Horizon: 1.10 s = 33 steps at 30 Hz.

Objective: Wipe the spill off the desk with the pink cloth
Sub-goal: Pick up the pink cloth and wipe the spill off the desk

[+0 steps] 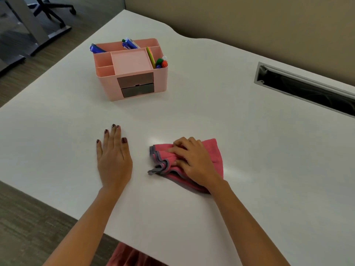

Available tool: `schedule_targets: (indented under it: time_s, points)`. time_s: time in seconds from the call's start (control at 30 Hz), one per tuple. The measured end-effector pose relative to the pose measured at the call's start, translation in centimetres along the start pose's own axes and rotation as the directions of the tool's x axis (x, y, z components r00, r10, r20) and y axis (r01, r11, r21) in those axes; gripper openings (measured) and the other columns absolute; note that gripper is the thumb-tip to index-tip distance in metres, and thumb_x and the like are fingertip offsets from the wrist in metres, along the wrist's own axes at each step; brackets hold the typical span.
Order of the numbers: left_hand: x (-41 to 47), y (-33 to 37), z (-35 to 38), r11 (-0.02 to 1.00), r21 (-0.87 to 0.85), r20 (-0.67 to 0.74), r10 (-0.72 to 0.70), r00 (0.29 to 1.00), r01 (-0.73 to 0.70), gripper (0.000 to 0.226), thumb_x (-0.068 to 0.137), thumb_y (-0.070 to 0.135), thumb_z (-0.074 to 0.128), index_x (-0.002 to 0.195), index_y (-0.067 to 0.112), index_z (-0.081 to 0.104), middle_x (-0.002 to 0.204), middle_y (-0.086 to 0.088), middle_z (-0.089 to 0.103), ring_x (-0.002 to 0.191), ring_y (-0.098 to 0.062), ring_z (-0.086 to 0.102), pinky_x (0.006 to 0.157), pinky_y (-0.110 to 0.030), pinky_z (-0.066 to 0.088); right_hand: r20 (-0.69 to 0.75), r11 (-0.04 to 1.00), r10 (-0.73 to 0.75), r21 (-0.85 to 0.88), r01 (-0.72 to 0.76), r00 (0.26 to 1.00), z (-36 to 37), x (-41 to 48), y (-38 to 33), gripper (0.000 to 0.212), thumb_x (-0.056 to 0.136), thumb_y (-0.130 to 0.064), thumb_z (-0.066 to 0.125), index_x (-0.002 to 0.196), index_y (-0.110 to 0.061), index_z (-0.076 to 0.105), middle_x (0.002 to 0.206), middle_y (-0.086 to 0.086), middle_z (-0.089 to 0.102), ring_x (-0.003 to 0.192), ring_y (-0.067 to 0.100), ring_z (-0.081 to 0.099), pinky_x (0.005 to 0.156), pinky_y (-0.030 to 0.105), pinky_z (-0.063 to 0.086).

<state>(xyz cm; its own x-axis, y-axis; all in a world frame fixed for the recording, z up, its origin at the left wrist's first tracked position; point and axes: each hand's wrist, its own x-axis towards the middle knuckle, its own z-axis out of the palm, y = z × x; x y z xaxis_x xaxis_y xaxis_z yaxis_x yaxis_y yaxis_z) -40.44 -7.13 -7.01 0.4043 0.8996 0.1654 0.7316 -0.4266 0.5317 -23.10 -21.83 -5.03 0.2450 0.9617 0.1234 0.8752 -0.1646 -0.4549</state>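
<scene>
Two hands at work on the white bench [221,104]. My right hand [194,160] lies on the pink cloth [213,150], fingers curled and bunching its folds against the surface — pressing down on it, not lifting it. The cloth sits near the front edge, just right of centre, its grey-trimmed edge [160,166] pointing toward my left hand [113,158]. That hand is spread flat, palm down, fingers together and pointing away, near the cloth but apart from it; it holds nothing and serves as a brace.

No liquid can be made out clearly; faint glossy patches beside the cloth may be wet film or only glare. I judge the wipe to be under way. To do it well, I should keep the palm flat so the whole pad of cloth bears on the bench, draw it in overlapping strokes across the shiny areas, and turn to a dry fold when one side is soaked. The organiser [130,73] stands well apart at the back — no obstacle to the strokes.
</scene>
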Motion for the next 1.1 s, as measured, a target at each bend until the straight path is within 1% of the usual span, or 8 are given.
schedule_targets:
  time_s: [0.17,0.33,0.47,0.53,0.73,0.83,0.97,1.1]
  points:
    - [-0.1,0.1,0.2,0.989,0.143,0.036,0.027,0.999,-0.031,0.064,0.096,0.043,0.004,0.149,0.013,0.023,0.158,-0.001,0.02,0.147,-0.019,0.013,0.121,-0.042,0.006,-0.312,0.914,0.342,-0.107,-0.391,0.886,-2.9,-2.6,4.9,0.032,0.085,-0.031,0.053,0.108,-0.014,0.066,0.11,0.01,0.06,0.091,0.033,0.052,0.078,0.041,0.039]
    - [-0.2,0.1,0.2,0.983,0.179,0.058,0.032,0.998,-0.042,0.066,0.096,0.045,0.003,0.15,0.012,0.02,0.159,-0.002,0.017,0.148,-0.02,0.011,0.121,-0.043,0.006,-0.548,0.574,0.698,0.042,-0.818,0.461,-4.2,-4.8,8.0,0.034,0.092,-0.032,0.055,0.119,-0.012,0.059,0.114,0.015,0.053,0.098,0.035,0.047,0.086,0.044,0.036]
    - [-0.2,0.4,0.1,0.979,0.198,0.065,0.033,0.997,-0.046,0.064,0.097,0.044,0.005,0.15,0.01,0.02,0.159,-0.004,0.017,0.148,-0.021,0.011,0.121,-0.043,0.005,-0.57,0.443,0.775,0.181,-0.878,0.274,-3.0,-4.3,5.6,0.036,0.091,-0.032,0.056,0.12,-0.012,0.058,0.113,0.015,0.051,0.102,0.033,0.046,0.09,0.041,0.033]
    - [-0.2,0.4,0.1,0.977,0.209,0.067,0.032,0.997,-0.045,0.064,0.097,0.043,0.006,0.149,0.01,0.021,0.159,-0.005,0.018,0.148,-0.022,0.011,0.121,-0.044,0.006,-0.564,0.478,0.764,0.169,-0.862,0.313,-1.8,-3.6,3.0,0.035,0.089,-0.029,0.059,0.12,-0.013,0.058,0.111,0.015,0.052,0.099,0.033,0.047,0.085,0.042,0.033]
    - [-0.2,0.5,0.3,0.972,0.231,0.076,0.024,0.997,-0.041,0.064,0.098,0.044,0.006,0.15,0.01,0.019,0.159,-0.004,0.017,0.148,-0.022,0.01,0.121,-0.043,0.005,-0.413,0.831,0.496,-0.029,-0.556,0.763,2.8,-1.4,-4.8,0.033,0.085,-0.03,0.061,0.117,-0.021,0.059,0.107,0.006,0.055,0.089,0.025,0.049,0.075,0.038,0.041]
    - [-0.1,0.4,0.3,0.972,0.234,0.075,0.022,0.997,-0.039,0.062,0.099,0.043,0.006,0.15,0.01,0.02,0.159,-0.004,0.018,0.148,-0.022,0.011,0.121,-0.045,0.007,-0.265,0.952,0.296,-0.003,-0.308,0.918,2.8,-1.3,-4.5,0.033,0.087,-0.037,0.056,0.119,-0.027,0.059,0.11,-0.001,0.053,0.092,0.017,0.046,0.08,0.029,0.036]
    - [-0.2,0.2,0.3,0.971,0.233,0.085,0.027,0.996,-0.046,0.064,0.097,0.045,0.005,0.15,0.011,0.017,0.159,-0.003,0.016,0.148,-0.021,0.009,0.121,-0.043,0.004,-0.229,0.959,0.279,0.013,-0.283,0.933,0.4,-2.2,-0.4,0.035,0.087,-0.039,0.056,0.12,-0.026,0.061,0.112,0.001,0.054,0.096,0.019,0.046,0.083,0.032,0.035]
    - [-0.3,0.3,0.2,0.973,0.227,0.086,0.024,0.996,-0.043,0.065,0.096,0.045,0.005,0.15,0.011,0.017,0.16,-0.003,0.015,0.148,-0.02,0.008,0.121,-0.043,0.003,-0.389,0.832,0.514,0.009,-0.555,0.764,-2.6,-4.0,5.0,0.033,0.088,-0.034,0.061,0.117,-0.018,0.064,0.113,0.009,0.057,0.097,0.029,0.051,0.084,0.038,0.037]
